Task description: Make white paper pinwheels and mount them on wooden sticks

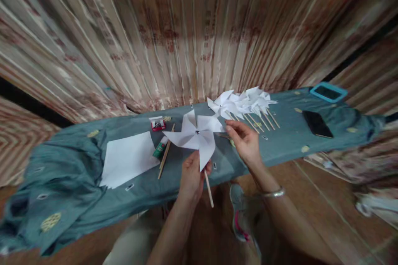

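Observation:
A white paper pinwheel (190, 137) with a shiny pin at its centre is held up over the front of the table. My left hand (192, 174) is closed round its wooden stick (209, 190), just below the blades; a lower blade hides part of the fingers. Close by the tip of the right-hand blade is my right hand (245, 140), its fingers bent and slightly apart. Whether they touch the paper I cannot tell. Several similar pinwheels (221, 105) lie overlapping on the table behind my right hand, their sticks pointing toward me.
On the green tablecloth (124, 126), white paper sheets (129, 159) lie at left. Beside them are a green-and-white tube (160, 147), wooden sticks (164, 159) and a small red box (158, 124). A black phone (317, 124) and a blue-framed device (328, 92) lie at right. Curtains hang behind.

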Motion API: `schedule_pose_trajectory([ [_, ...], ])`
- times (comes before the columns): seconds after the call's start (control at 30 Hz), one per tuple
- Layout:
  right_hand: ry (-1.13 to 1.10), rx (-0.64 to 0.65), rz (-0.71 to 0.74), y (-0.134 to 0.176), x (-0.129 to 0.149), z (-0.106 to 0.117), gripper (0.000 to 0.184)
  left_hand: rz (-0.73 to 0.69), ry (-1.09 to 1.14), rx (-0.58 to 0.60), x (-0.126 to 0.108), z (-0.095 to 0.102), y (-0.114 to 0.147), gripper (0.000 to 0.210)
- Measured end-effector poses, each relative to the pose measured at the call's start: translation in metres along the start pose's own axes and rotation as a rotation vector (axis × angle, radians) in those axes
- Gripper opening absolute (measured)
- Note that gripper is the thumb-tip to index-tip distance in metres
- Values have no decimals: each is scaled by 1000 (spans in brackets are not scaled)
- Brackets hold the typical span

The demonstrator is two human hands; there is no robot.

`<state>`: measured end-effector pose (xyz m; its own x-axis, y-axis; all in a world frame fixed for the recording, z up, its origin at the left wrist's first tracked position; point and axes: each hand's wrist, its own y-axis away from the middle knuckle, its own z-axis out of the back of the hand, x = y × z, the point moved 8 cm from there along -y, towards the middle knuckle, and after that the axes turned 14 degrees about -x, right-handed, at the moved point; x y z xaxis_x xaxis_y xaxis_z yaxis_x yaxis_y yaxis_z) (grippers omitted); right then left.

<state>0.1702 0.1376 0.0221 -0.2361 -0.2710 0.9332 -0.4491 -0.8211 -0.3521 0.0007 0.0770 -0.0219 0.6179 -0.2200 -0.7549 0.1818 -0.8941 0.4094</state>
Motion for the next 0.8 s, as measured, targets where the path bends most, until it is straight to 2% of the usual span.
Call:
schedule_pose_trajectory([
  [0.07, 82, 11, 25, 8, -6, 1, 28, -15, 15, -56, -10, -1, -13, 29],
  [0.17, 129, 91, -21, 21, -18, -5, 29, -67, 18, -112, -22, -3, -29, 34],
  [0.23, 72, 248, -125, 32, -26, -18, 33, -112, 1, -123, -25, -4, -36, 33],
  [0.33, -77, 590, -372, 61, -35, -46, 41, -137, -23, -109, -24, -5, -41, 31],
  [0.43, -187, 767, -560, 84, -35, -61, 43, -123, -52, -101, -19, -5, -44, 30],
  [0.57, -247, 796, -636, 91, -34, -68, 41, -122, -109, -91, -16, -3, -45, 29],
  [0.8, -260, 712, -610, 81, -31, -68, 41, -118, -172, -104, -8, 5, -41, 35],
])
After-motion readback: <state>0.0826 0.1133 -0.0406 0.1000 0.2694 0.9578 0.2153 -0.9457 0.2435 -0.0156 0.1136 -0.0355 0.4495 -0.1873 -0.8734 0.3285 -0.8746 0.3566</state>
